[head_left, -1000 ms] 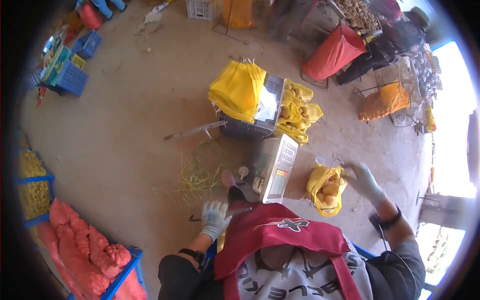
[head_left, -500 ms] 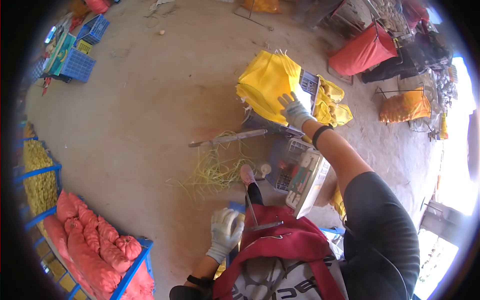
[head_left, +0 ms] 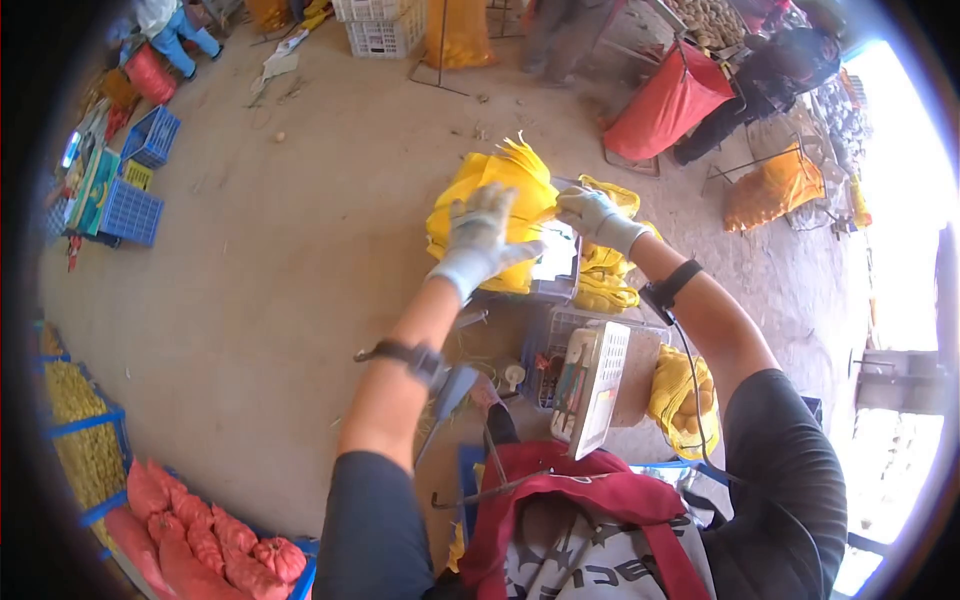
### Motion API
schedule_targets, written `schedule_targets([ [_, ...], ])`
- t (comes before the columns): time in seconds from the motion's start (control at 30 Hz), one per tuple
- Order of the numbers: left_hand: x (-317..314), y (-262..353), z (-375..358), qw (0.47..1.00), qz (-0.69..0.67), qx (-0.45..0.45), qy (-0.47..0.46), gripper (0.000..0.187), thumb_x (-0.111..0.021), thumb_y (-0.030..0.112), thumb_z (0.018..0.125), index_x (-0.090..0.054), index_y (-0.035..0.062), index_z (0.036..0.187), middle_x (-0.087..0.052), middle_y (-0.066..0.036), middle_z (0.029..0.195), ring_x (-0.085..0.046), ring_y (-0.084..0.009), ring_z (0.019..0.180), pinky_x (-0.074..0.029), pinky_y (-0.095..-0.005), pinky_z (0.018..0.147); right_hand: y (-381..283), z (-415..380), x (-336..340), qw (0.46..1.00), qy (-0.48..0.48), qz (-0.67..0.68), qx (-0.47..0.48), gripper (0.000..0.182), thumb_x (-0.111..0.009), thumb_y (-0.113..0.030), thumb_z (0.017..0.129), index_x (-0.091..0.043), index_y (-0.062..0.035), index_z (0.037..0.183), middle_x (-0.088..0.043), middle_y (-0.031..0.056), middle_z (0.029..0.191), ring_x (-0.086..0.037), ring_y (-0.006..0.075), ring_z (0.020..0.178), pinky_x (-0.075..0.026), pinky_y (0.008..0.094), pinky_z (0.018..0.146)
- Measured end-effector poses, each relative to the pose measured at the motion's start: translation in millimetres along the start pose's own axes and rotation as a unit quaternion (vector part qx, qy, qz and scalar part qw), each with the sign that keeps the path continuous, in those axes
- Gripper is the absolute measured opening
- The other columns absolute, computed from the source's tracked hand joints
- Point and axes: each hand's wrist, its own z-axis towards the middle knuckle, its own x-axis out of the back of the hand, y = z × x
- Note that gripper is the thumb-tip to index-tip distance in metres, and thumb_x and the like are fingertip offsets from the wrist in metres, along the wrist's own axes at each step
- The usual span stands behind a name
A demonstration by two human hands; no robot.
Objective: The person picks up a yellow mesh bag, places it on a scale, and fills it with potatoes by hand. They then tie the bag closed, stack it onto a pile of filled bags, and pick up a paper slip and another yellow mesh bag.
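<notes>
A stack of flat yellow mesh bags point(head_left: 525, 175) lies on a crate point(head_left: 568, 284) in front of me, with something white beside the stack. My left hand point(head_left: 480, 235), in a pale work glove, rests over the bags with fingers outstretched and thumb apart. At the stack's right edge, my gloved right hand point(head_left: 595, 215) has its fingers pinched together on the edge of a yellow bag. Filled yellow mesh bags point(head_left: 605, 290) sit just right of the crate.
A scale point(head_left: 590, 385) stands nearer me, with a filled yellow bag point(head_left: 685, 400) beside it. Red sacks point(head_left: 215, 545) fill a blue frame at lower left. Blue crates point(head_left: 132, 212) stand at upper left. A red sack on a stand point(head_left: 668, 105) and people are at upper right.
My left hand has come up from near my lap onto the yellow bags. My right hand has moved from the top of the stack to its right edge. The view has shifted.
</notes>
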Motion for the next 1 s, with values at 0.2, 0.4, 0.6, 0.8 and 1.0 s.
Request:
schedule_targets([
  [0.2, -123, -14, 35, 0.887, -0.362, 0.258, -0.124, 0.035, -0.058, 0.029, 0.082, -0.056, 0.0052, 0.108, -0.059, -0.011, 0.1, -0.056, -0.0223, 0.092, -0.041, -0.0364, 0.083, -2, -11, -30, 0.956, 0.117, 0.06, -0.263, 0.06, -0.062, -0.035, 0.076, -0.038, -0.0154, 0.128, -0.046, 0.0204, 0.119, -0.047, 0.0368, 0.108, -0.04, 0.0395, 0.089],
  [0.4, -115, -35, 43, 0.604, -0.672, 0.414, 0.106, 0.033, -0.05, 0.024, 0.087, -0.05, 0.0031, 0.113, -0.058, -0.009, 0.106, -0.058, -0.0204, 0.092, -0.049, -0.0351, 0.08, 0, -2, -78, 0.869, 0.188, 0.161, -0.428, 0.098, -0.066, -0.045, 0.071, -0.008, -0.0054, 0.139, -0.029, 0.0237, 0.135, -0.034, 0.0353, 0.123, -0.028, 0.0378, 0.101],
  [0.6, -71, -54, 63, 0.51, -0.785, 0.344, 0.074, 0.034, -0.048, 0.026, 0.089, -0.049, 0.0013, 0.113, -0.057, -0.012, 0.106, -0.057, -0.0228, 0.092, -0.048, -0.035, 0.08, 2, -5, -89, 0.985, -0.107, -0.125, -0.051, 0.046, -0.058, -0.037, 0.074, -0.053, -0.0156, 0.114, -0.041, 0.013, 0.126, -0.04, 0.0312, 0.113, -0.033, 0.0467, 0.094],
  [0.8, 8, -25, 54, 0.643, -0.696, 0.266, 0.179, 0.045, -0.051, 0.035, 0.088, -0.046, 0.0035, 0.119, -0.054, -0.003, 0.108, -0.049, -0.0152, 0.099, -0.039, -0.0312, 0.089, 5, 40, -139, 0.887, -0.416, -0.078, -0.185, 0.071, -0.055, -0.05, 0.073, -0.027, -0.0319, 0.136, -0.012, 0.0177, 0.144, -0.016, 0.0341, 0.133, -0.02, 0.0469, 0.105],
  [1.0, 250, -142, -55, 0.658, -0.583, 0.244, 0.41, 0.046, -0.046, 0.042, 0.087, -0.049, 0.0074, 0.118, -0.052, -0.01, 0.12, -0.051, -0.0259, 0.108, -0.041, -0.0457, 0.091, 25, 46, -140, 0.865, -0.444, -0.017, -0.232, 0.072, -0.051, -0.053, 0.075, -0.025, -0.0291, 0.137, -0.005, 0.0131, 0.147, -0.016, 0.0384, 0.132, -0.02, 0.0464, 0.105],
])
